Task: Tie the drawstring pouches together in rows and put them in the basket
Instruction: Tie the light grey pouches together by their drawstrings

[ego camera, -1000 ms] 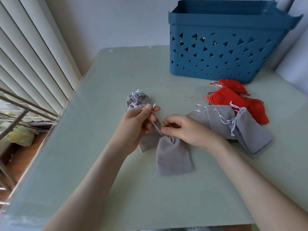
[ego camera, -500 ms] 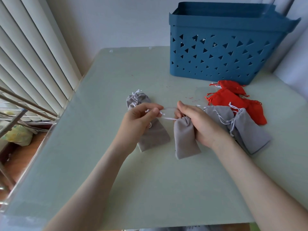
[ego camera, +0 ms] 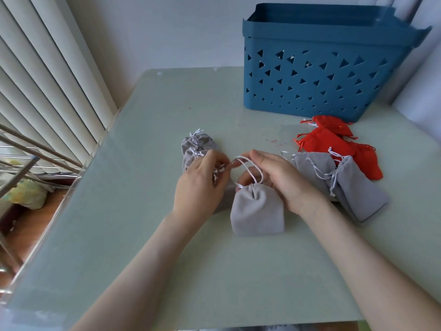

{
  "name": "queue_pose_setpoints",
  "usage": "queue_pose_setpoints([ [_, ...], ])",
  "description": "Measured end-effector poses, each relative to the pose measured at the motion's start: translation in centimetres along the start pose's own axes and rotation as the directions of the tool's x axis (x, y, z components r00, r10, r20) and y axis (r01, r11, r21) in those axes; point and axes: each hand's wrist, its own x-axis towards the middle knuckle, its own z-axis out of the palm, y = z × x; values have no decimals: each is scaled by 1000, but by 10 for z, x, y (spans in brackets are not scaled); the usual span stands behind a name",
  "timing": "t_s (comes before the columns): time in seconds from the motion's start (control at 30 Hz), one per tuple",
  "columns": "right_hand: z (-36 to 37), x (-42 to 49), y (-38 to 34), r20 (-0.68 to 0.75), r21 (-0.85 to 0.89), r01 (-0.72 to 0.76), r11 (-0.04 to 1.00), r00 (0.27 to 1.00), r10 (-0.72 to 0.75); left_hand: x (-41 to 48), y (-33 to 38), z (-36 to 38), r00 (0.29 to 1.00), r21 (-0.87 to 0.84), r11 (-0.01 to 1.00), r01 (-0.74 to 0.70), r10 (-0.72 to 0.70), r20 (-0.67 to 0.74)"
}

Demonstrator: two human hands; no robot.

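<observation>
Mid-frame, the left hand (ego camera: 200,187) pinches the cord (ego camera: 253,168) of a grey pouch (ego camera: 257,212) lying on the table (ego camera: 167,259); the right hand (ego camera: 285,181) holds the cord's loop with curled fingers.

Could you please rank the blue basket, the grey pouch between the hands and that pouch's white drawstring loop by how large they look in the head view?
1. blue basket, largest even though it is farthest
2. grey pouch
3. drawstring loop, smallest
</observation>
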Motion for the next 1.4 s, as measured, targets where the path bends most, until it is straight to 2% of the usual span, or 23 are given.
queue_pose_setpoints([
  [0.1, 3, 4, 3, -23, -92, 23, 995, 999, -25, 0, -1, 2, 998, -29, 998, -56, 55, -29],
  [0.2, 4, 8, 10, 38, -78, 66, 995, 997, -63, 0, -2, 3, 995, -40, 994, -98, 97, -37],
  [0.33, 2, 10, 12, -5, -135, 140, 981, 990, -142, -1, -5, 5, 995, -50, 993, -103, 103, 3],
  [0.43, 2, 10, 11, -66, -220, 174, 960, 979, -193, -1, -4, 4, 999, -64, 997, -41, 41, 2],
  [0.57, -3, 11, 12, -180, -263, 173, 949, 958, -225, 2, 1, -1, 980, -132, 972, 194, -197, -6],
  [0.6, -4, 13, 11, -222, -220, 177, 959, 949, -226, 3, 3, -3, 963, -182, 947, 264, -269, -4],
  [0.67, -8, 14, 7, -296, 19, 209, 978, 935, -194, 6, 5, -7, 916, -337, 861, 380, -401, 7],
  [0.73, -13, 13, -2, -316, 319, 227, 920, 941, -122, 11, 3, -10, 854, -518, 722, 458, -520, 31],
  [0.83, -17, 10, -10, -348, 520, 214, 827, 937, -24, 18, -4, -14, 784, -708, 491, 508, -605, 143],
  [0.9, -16, 11, -9, -397, 569, 225, 791, 918, 24, 20, -3, -16, 779, -754, 400, 521, -584, 228],
  [1.0, -15, 12, -8, -425, 538, 235, 810, 905, 19, 18, 3, -18, 814, -791, 343, 507, -493, 308],
  [1.07, -15, 11, -10, -391, 476, 231, 848, 920, -31, 17, 6, -20, 848, -818, 321, 478, -410, 335],
  [1.17, -13, 6, -13, -264, 373, 175, 911, 961, -77, 16, 8, -22, 871, -832, 286, 475, -291, 397],
  [1.27, -8, 1, -12, -119, 245, 44, 969, 993, -15, 13, 12, -24, 863, -822, 268, 502, -210, 459],
  [1.4, -5, -2, -6, -12, 125, -218, 968, 975, 221, 12, 14, -25, 845, -818, 211, 534, -110, 523],
])
